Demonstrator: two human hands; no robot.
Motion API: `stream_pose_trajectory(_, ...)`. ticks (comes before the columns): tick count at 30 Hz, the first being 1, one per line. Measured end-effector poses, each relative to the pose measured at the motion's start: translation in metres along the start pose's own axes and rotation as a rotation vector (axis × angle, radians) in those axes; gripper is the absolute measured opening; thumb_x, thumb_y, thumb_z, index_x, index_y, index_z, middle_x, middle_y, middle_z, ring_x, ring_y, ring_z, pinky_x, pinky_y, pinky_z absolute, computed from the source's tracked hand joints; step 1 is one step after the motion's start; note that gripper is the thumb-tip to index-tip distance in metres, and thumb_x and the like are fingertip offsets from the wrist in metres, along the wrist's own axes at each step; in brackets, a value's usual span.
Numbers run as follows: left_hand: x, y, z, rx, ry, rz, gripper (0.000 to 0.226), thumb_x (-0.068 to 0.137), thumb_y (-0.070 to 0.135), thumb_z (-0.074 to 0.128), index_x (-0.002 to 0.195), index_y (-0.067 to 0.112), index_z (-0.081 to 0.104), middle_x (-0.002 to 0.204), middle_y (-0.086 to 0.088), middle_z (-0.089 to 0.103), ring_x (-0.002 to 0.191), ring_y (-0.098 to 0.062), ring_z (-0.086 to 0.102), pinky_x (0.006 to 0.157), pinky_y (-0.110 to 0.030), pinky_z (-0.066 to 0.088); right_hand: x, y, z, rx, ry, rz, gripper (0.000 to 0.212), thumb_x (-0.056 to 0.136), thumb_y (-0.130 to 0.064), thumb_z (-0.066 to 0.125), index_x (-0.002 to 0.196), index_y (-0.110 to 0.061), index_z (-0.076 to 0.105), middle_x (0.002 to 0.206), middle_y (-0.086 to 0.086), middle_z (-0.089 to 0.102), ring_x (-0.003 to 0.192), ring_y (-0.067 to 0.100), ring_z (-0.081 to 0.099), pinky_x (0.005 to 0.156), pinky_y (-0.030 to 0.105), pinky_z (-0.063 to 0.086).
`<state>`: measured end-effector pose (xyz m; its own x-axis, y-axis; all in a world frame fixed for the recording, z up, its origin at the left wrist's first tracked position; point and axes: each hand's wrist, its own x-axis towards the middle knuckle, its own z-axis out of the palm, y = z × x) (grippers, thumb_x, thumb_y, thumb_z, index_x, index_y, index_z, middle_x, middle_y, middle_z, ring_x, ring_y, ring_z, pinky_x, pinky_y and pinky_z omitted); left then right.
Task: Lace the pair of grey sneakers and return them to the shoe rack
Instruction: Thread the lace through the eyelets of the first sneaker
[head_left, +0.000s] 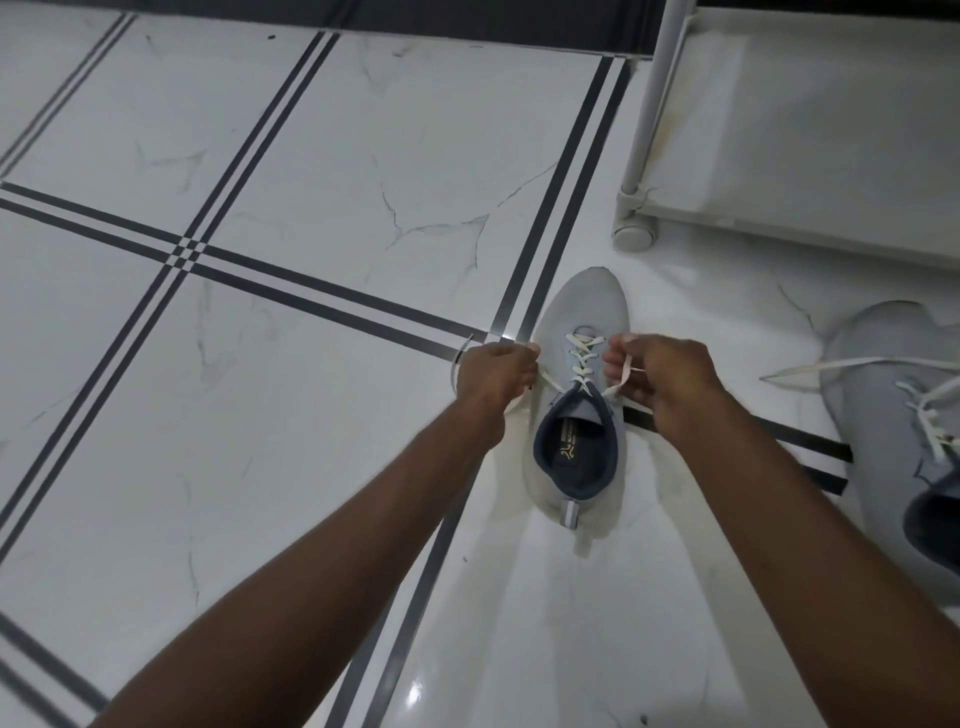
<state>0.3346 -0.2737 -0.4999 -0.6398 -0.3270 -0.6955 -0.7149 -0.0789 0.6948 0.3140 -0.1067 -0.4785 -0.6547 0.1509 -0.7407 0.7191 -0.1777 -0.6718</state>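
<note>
A grey sneaker (582, 312) with a dark blue lining stands on the floor, toe pointing away from me. Its white lace (583, 358) criss-crosses up the eyelets. My left hand (496, 371) is closed on the left end of that lace, just left of the shoe. On the shoe's right side, my right hand (662, 376) pinches the other lace end. The second grey sneaker (883, 395) lies at the right edge, its white lace loose and trailing to the left.
The white shoe rack (644, 135), with a post, a caster wheel and a fabric shelf, stands at the upper right, beyond the shoes. The floor is glossy white marble tile (311, 156) with dark double stripes.
</note>
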Motion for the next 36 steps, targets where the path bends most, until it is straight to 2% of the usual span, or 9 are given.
stream_pose_trajectory(4,0.001,0.025,0.007,-0.299,-0.142,-0.001,0.032,0.085,-0.001,0.071,0.115,0.004,0.061,0.099,-0.013,0.071,0.083,-0.023,0.070,0.081,-0.033,0.059,-0.011,-0.020,0.003,-0.112,-0.072,-0.150,0.019,0.097,-0.012,0.054,0.089,-0.006,0.071,0.085,0.012,0.074,0.079,0.024,0.071,0.076,0.035,0.061)
stream_pose_trajectory(7,-0.001,0.034,0.012,-0.393,-0.268,-0.006,0.033,0.087,-0.003,0.068,0.118,0.003,0.057,0.100,-0.017,0.071,0.082,-0.024,0.073,0.088,-0.037,0.058,-0.019,-0.032,-0.002,-0.125,-0.096,-0.235,0.019,0.097,-0.012,0.054,0.095,-0.004,0.071,0.089,0.014,0.074,0.081,0.026,0.073,0.074,0.035,0.062)
stream_pose_trajectory(11,-0.010,0.040,0.010,-0.395,-0.208,-0.024,0.023,0.087,-0.006,0.069,0.107,-0.001,0.060,0.094,-0.022,0.072,0.086,-0.026,0.070,0.090,-0.038,0.059,-0.024,-0.043,-0.010,-0.122,-0.080,-0.375,0.015,0.092,-0.010,0.064,0.101,0.000,0.071,0.089,0.016,0.075,0.080,0.027,0.074,0.072,0.035,0.062)
stream_pose_trajectory(15,-0.016,0.045,0.008,-0.139,-0.331,-0.050,0.019,0.087,0.004,0.070,0.105,-0.002,0.072,0.104,-0.019,0.075,0.070,-0.013,0.068,0.074,-0.025,0.056,-0.023,-0.050,-0.009,-0.161,-0.112,-0.469,0.013,0.089,-0.009,0.067,0.098,-0.002,0.074,0.085,0.014,0.076,0.078,0.026,0.075,0.072,0.033,0.062)
stream_pose_trajectory(21,-0.023,0.051,0.018,0.189,-0.564,0.163,0.022,0.088,0.016,0.073,0.108,0.007,0.076,0.093,-0.006,0.074,0.072,-0.008,0.064,0.076,-0.023,0.053,-0.014,-0.056,-0.002,-0.232,-0.204,-0.563,0.015,0.088,-0.009,0.068,0.100,-0.003,0.075,0.088,0.012,0.077,0.083,0.021,0.076,0.078,0.031,0.061)
stream_pose_trajectory(26,-0.024,0.055,0.017,0.346,-0.533,0.331,0.034,0.088,0.029,0.074,0.097,-0.004,0.073,0.059,0.001,0.053,0.054,-0.008,0.045,0.059,-0.019,0.042,-0.002,-0.049,-0.003,-0.433,-0.141,-0.544,0.020,0.091,-0.027,0.065,0.083,-0.014,0.078,0.078,0.007,0.077,0.063,0.019,0.071,0.062,0.032,0.058)
stream_pose_trajectory(30,-0.020,0.061,0.007,0.320,-0.520,0.332,0.034,0.094,0.037,0.065,0.089,0.005,0.076,0.063,-0.001,0.060,0.053,-0.009,0.045,0.059,-0.022,0.039,-0.003,-0.042,-0.014,-0.719,-0.162,-0.536,0.021,0.093,-0.027,0.062,0.083,-0.017,0.077,0.066,0.008,0.073,0.036,0.000,0.049,0.052,0.023,0.036)
stream_pose_trajectory(33,-0.015,0.066,-0.003,0.393,-0.542,0.411,0.028,0.090,0.029,0.070,0.084,0.002,0.075,0.073,-0.010,0.071,0.062,-0.015,0.055,0.065,-0.026,0.047,-0.007,-0.037,-0.020,-0.855,-0.269,-0.515,0.009,0.087,-0.022,0.069,0.083,-0.023,0.077,0.063,0.004,0.071,0.040,-0.001,0.050,0.052,0.021,0.036)
stream_pose_trajectory(36,-0.003,0.068,-0.010,0.714,-0.398,0.708,0.028,0.079,0.027,0.077,0.082,0.000,0.070,0.076,-0.019,0.070,0.066,-0.025,0.061,0.068,-0.035,0.052,-0.004,-0.032,-0.018,-0.777,-0.258,-0.582,0.016,0.084,-0.008,0.070,0.088,-0.020,0.080,0.077,0.001,0.074,0.065,0.008,0.064,0.065,0.022,0.052)
